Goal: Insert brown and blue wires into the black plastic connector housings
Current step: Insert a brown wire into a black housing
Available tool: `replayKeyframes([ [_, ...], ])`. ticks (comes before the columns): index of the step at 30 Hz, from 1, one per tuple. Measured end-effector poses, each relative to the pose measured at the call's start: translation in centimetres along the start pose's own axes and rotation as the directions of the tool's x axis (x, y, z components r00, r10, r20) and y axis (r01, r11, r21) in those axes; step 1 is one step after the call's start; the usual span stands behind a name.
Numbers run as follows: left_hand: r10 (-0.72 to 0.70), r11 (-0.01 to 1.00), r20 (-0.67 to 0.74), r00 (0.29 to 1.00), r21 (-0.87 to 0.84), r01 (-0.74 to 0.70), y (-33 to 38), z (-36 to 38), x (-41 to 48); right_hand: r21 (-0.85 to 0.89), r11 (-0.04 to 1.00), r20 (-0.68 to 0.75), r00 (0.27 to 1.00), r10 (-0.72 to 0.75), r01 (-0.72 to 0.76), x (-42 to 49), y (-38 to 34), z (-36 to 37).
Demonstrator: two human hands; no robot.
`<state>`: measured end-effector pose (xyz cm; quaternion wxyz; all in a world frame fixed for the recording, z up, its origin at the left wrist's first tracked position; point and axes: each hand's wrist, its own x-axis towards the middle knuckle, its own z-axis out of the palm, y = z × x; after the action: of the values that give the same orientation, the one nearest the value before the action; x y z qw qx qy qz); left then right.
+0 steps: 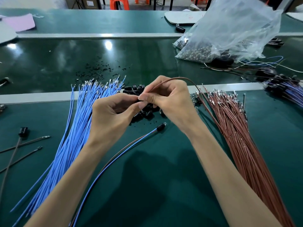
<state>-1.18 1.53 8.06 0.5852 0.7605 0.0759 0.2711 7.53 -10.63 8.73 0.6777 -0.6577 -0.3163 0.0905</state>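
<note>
No legible writing is showing anywhere. Faint red scribbles are sitting on the flat white rounded board (180, 18) at the far edge, too blurred to read.

Factory assembly bench, green mat (147, 185), bulk blue wires (78, 122), brown wires (237, 131), bagged parts (229, 33)

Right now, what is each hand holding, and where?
Right hand pinches a brown wire near its tip. Whether the left hand holds anything is hidden.

At frame centre, my right hand (170, 102) is pinching a brown wire (172, 78), my left hand (111, 117) pinching a mostly hidden black housing (139, 100).
</note>
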Motion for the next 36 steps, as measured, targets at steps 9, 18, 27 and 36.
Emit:
replayKeyframes([
  [9,-0.153,0.988,0.0,0.988,0.022,0.153,-0.6,-0.4,0.5,0.474,0.867,-0.199,0.941,0.274,-0.152,0.8,0.7,-0.5],
  [18,-0.227,0.973,0.153,0.962,0.078,0.218,-0.2,-1.4,0.7,0.188,0.973,-0.124,0.979,0.159,-0.134,0.6,0.4,-1.9],
  [27,-0.239,0.967,0.162,0.957,-0.049,0.25,0.4,-1.2,0.5,0.107,0.987,0.045,0.993,0.113,-0.117,0.2,0.3,-1.0],
  [36,-0.386,0.874,0.326,0.863,-0.169,0.455,0.8,-0.9,0.3,0.055,0.997,-0.043,0.998,0.049,-0.047,0.1,0.8,0.3],
])
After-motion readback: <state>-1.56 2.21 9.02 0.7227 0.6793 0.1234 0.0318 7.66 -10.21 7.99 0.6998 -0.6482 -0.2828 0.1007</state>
